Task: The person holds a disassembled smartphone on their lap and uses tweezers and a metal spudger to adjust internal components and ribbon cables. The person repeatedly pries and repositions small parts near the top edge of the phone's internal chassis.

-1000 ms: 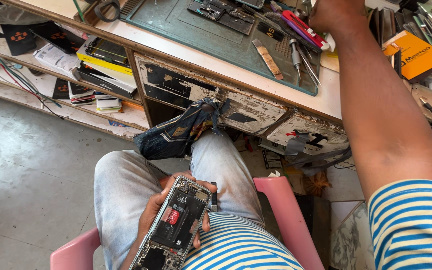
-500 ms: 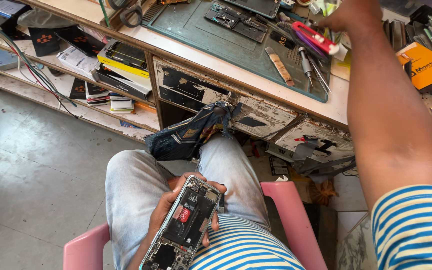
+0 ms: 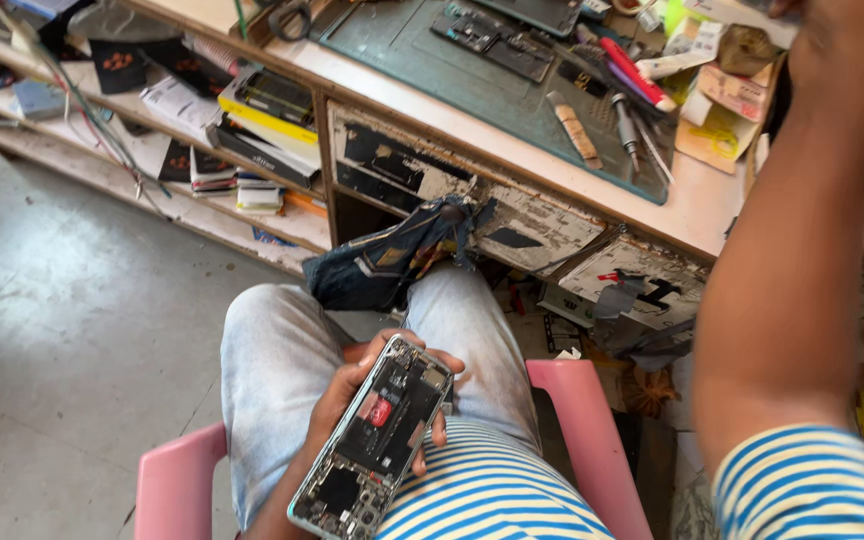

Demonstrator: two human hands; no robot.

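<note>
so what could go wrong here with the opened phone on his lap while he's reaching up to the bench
The left hand alone holds the opened phone over the lap, circuitry exposed, so it could slip to the floor. The right arm stretches over the crowded bench and may knock the red-handled tool or screwdriver off. The right hand is mostly out of frame.

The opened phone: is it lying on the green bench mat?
No, the opened phone rests in the left hand over the lap, apart from the green mat.

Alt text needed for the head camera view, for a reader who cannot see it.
A seated person's left hand holds an opened phone, its back cover off, in their lap, while the right arm reaches up over a cluttered workbench strewn with tools; the right hand is cut off at the frame's edge.
</note>
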